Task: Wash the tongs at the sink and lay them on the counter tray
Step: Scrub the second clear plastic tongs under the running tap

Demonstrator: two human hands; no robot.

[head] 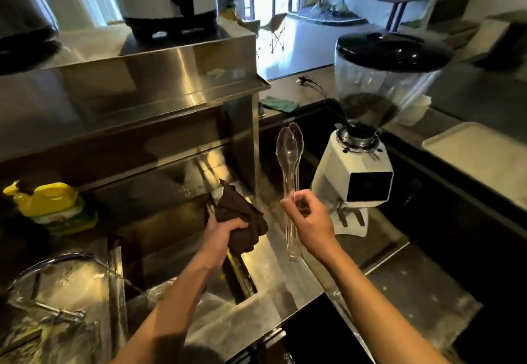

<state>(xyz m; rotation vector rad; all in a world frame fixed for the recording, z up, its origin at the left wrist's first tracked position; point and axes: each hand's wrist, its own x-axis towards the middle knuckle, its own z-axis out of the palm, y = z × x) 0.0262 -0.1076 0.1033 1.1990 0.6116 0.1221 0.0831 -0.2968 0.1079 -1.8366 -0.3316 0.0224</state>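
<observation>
The right hand [309, 221] pinches the clear plastic tongs [289, 184] near their hinge end, thumb and fingers curled round the stems, so the tongs stand almost upright with their scoop ends up and pressed together — held in the air over the steel desk [285, 284] just right of the sink [182, 252]. The left hand [225, 231] clutches a dark brown cloth [242, 218] bunched in a closed grip above the sink's edge. The pale tray [482, 152] lies well apart to the right, past the coffee grinder [368, 147].

The tongs look ready for wiping or carrying, I judge. To do it well, keep the pinch firm — wet clear plastic is likely slippery — swing wide of the grinder, and lay the tongs flat inside the tray's rim, not across it.
</observation>
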